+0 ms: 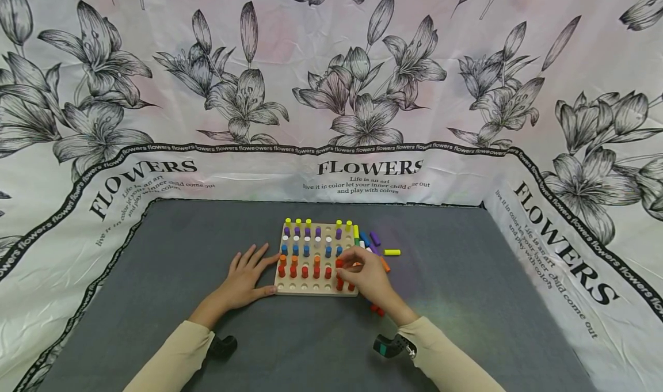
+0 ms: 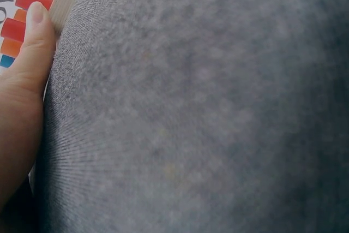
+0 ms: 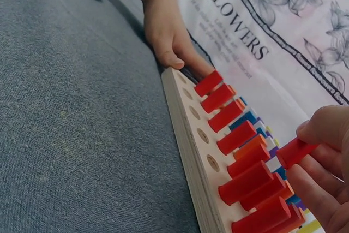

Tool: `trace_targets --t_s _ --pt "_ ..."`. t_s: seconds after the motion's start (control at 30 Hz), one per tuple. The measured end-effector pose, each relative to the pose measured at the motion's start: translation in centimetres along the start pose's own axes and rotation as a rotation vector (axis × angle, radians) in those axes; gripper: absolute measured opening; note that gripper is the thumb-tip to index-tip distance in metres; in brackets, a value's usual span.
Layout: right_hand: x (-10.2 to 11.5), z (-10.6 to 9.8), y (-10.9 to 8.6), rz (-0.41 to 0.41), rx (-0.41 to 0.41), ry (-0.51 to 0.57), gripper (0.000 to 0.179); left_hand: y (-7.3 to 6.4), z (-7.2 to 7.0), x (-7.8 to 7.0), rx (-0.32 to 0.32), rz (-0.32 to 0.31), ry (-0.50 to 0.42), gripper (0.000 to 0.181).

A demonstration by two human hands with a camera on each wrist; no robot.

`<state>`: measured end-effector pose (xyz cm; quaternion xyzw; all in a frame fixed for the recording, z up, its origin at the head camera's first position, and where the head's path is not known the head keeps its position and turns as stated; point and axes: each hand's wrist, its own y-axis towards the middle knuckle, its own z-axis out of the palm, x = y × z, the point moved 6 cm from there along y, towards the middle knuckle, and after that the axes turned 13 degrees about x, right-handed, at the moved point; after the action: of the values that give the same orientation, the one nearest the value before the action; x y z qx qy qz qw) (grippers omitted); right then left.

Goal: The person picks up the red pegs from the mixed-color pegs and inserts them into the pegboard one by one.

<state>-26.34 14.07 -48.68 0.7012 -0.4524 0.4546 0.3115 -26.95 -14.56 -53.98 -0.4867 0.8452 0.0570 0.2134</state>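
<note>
A wooden pegboard (image 1: 309, 292) carries rows of yellow, purple, white, blue, orange and red pegs. My left hand (image 1: 242, 281) lies flat with fingers spread, its thumb and a fingertip against the board's left edge. In the left wrist view the thumb (image 2: 37, 39) rests at the board's side near red pegs. Over the right part of the board, my right hand (image 1: 372, 275) pinches a red peg (image 3: 295, 153) between thumb and fingers. That peg is held above the standing red pegs (image 3: 245, 183). Open holes (image 3: 212, 162) line the board's near edge.
Loose pegs lie on the grey cloth right of the board, among them a yellow peg (image 1: 392, 252), a purple peg (image 1: 375, 239) and an orange peg (image 1: 385, 264). Red pegs (image 1: 377, 309) lie below the right wrist. A flower-printed sheet (image 1: 248, 173) encloses the table's back and sides.
</note>
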Motion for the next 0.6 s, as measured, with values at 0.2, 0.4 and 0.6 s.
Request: trace_targets --t_s 0.2,0.4,0.6 --pt "0.0 0.6 0.0 -0.046 0.012 -0.033 0.020 0.0 -0.1 -0.1 -0.005 -0.001 -0.010 0.078" --pt "0.3 1.3 -0.1 -0.092 0.014 -0.093 0.018 0.0 -0.1 -0.1 0.001 -0.007 -0.004 0.078" --pt "0.2 1.9 -0.1 -0.142 0.011 -0.115 0.019 0.0 -0.1 -0.2 0.003 -0.010 -0.007 0.078"
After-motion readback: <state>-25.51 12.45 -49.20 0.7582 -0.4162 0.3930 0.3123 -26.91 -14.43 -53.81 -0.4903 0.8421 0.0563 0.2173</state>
